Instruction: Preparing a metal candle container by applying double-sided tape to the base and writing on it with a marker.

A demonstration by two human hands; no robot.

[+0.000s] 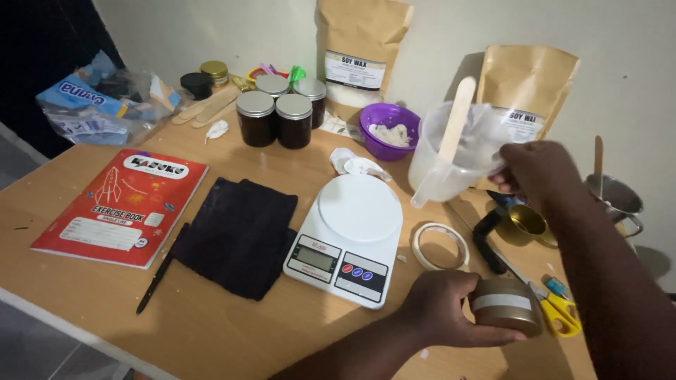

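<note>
At the lower right of the frame, my left hand (440, 306) wraps around a round bronze tin (507, 305) with a pale band, holding it on its side just above the wooden worktop (211, 324). Higher up, at right of centre, my right hand (539, 172) grips the handle of a translucent plastic jug (451, 158), tilted with its spout toward the lower left; a flat wooden stirring stick (456, 119) stands in it. The jug hangs above the gap between a white digital kitchen scale (348, 236), in the middle of the frame, and a roll of pale tape (440, 246) lying flat just beside the scale.

Below my right forearm I see a small gold cup (527, 222) and, near the tin, yellow-handled scissors (563, 313). At the right edge stands a metal pot (616, 197) with another stick in it. Along the back wall, top centre and top right, two brown paper pouches (359, 49) stand upright, with a purple bowl (387, 130) of white flakes between them. Left of the bowl, four dark jars (282, 112) with silver lids cluster together. A black cloth (239, 236) lies left of the scale, a black pen (160, 271) at its lower edge, and a red exercise book (123, 207) sits at the left of the frame.
</note>
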